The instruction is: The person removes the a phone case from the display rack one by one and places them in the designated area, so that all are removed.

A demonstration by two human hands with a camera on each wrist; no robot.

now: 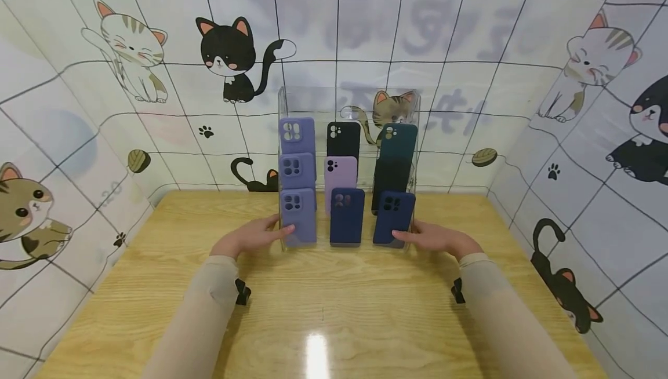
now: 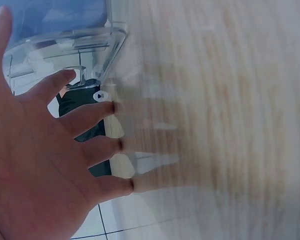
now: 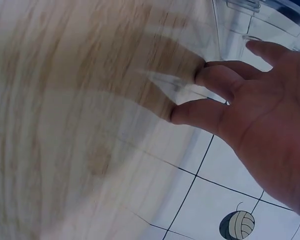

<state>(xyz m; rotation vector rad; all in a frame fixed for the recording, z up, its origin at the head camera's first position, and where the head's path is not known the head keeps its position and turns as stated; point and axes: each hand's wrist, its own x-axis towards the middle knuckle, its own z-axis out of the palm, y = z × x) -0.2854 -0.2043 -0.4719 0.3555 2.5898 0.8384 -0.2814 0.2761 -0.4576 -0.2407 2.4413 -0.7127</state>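
Note:
A clear acrylic display stand [image 1: 348, 98] with several phone cases in three columns stands on the table. My left hand [image 1: 256, 234] is at its left side, thumb in front of the lowest lavender phone case [image 1: 300, 225]. In the left wrist view, the fingers [image 2: 90, 120] are spread and nearly straight, tips down at the tabletop, the index at the stand's clear edge. My right hand [image 1: 435, 236] mirrors it at the right side, thumb over the lower navy phone case [image 1: 394, 217]. Its fingers [image 3: 200, 111] reach down to the wood, slightly bent, beside the stand.
Higher in the stand sit a black case [image 1: 342, 135], a light purple case [image 1: 341, 171] and a dark green-to-black case [image 1: 396, 153]. Another navy case [image 1: 347, 219] is at bottom middle. The wooden table [image 1: 323, 292] meets a cat-printed backdrop [image 1: 323, 37] behind and at both sides.

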